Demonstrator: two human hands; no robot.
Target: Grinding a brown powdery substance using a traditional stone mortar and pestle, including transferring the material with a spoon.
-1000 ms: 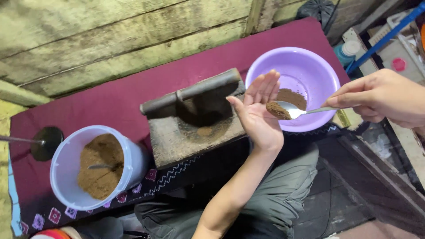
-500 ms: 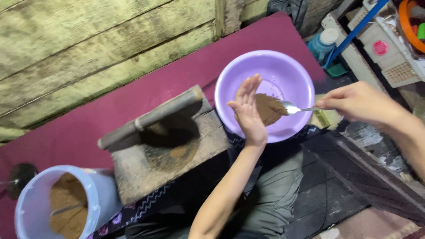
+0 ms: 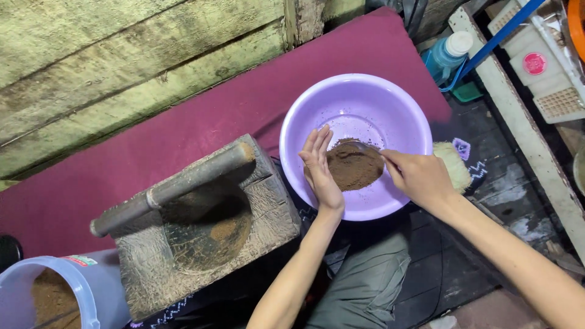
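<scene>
A purple plastic basin (image 3: 365, 97) sits on a maroon cloth and holds a small heap of brown powder (image 3: 353, 166). My left hand (image 3: 321, 170) stands on edge inside the basin, fingers straight and together, its palm against the left side of the heap. My right hand (image 3: 419, 178) reaches in from the right and grips a metal spoon (image 3: 359, 146) whose bowl lies at the top of the powder. Left of the basin stands a rough stone grinding block (image 3: 201, 231) with a hollowed middle and a grey cylindrical roller (image 3: 173, 186) lying across it.
A pale bucket (image 3: 55, 292) with brown powder stands at the bottom left. Old wooden planks (image 3: 122, 55) back the maroon cloth (image 3: 201, 122). A blue bottle (image 3: 448, 55), white crates (image 3: 548, 67) and a pale brush (image 3: 454, 164) lie to the right. My grey-clad legs (image 3: 365, 280) are below.
Both hands dropped into the basin. The spoon went from level above the powder down onto the heap, and my left palm moved against the heap. The view shifted right, pushing the bucket to the edge.
</scene>
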